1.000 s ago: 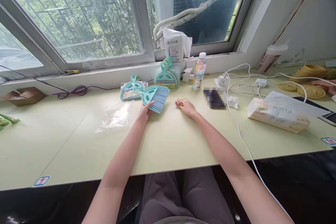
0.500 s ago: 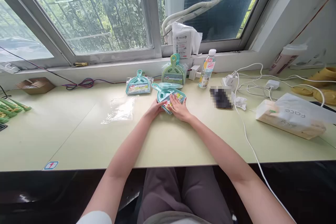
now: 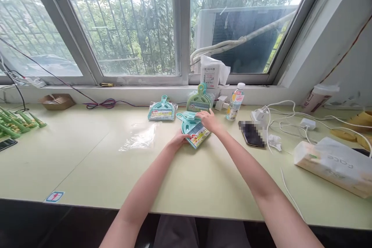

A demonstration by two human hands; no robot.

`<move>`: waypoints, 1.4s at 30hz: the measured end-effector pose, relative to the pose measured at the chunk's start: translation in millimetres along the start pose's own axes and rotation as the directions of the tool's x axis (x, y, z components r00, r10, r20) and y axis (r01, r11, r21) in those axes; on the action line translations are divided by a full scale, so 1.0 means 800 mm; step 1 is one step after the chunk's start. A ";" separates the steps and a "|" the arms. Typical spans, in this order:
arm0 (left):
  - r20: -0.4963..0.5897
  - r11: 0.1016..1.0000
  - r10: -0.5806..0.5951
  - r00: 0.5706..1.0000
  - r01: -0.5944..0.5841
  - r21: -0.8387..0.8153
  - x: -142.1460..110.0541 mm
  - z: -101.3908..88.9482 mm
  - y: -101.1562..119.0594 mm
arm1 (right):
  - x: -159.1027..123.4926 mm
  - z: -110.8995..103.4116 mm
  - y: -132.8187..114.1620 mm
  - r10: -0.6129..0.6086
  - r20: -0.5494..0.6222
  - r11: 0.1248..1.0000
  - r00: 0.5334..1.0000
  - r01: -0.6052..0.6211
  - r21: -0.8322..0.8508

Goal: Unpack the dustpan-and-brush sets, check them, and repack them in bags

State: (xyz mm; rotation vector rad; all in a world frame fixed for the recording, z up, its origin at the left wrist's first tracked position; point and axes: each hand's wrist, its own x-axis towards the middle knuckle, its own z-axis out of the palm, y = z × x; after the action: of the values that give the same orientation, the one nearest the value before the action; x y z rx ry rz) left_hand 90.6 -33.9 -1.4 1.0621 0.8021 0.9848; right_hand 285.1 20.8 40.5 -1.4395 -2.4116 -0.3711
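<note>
A teal dustpan (image 3: 188, 127) lies tilted on the table in front of me, with a colourful printed card and dark blue bristles across its wide end. My left hand (image 3: 178, 141) grips its lower left edge, thumb on top and the other fingers out of sight. Just behind the dustpan is a teal hand brush (image 3: 188, 116), partly covered. The bent fingers of my right hand (image 3: 209, 121) close on the brush's right end. To the left stands a teal dustpan set (image 3: 161, 110) in clear wrapping. Several green dustpan sets (image 3: 199, 100) stand together behind.
Clear plastic bags (image 3: 139, 135) lie left of my hands. On the right are a bottle (image 3: 236, 101), a phone (image 3: 252, 133), white cables (image 3: 280, 102) and a tissue pack (image 3: 331, 164). A small cardboard box (image 3: 58, 102) and green bundles (image 3: 20, 121) sit far left.
My right hand has left the printed card and moved up and back to the teal hand brush. My left hand still holds the dustpan's edge. The view has tilted upward.
</note>
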 end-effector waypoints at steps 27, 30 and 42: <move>0.367 0.990 -0.140 0.920 0.126 0.060 -0.012 -0.018 0.010 | -0.020 0.033 0.104 -0.143 -0.130 0.987 0.981 0.131 -0.096; 0.509 0.970 -0.237 0.827 0.175 0.167 -0.018 -0.017 0.015 | -0.020 0.049 0.079 -0.253 -0.104 0.967 0.962 0.252 -0.017; 0.510 0.965 -0.256 0.821 0.183 0.189 -0.017 -0.019 0.017 | 0.072 0.100 0.069 -0.077 -0.046 0.995 0.996 0.074 -0.061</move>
State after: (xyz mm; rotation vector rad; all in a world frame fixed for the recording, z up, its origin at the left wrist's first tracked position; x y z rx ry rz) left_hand 68.4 -39.3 7.6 1.2490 0.5142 0.4030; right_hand 297.8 122.6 -7.0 -1.3497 -2.4403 -0.4938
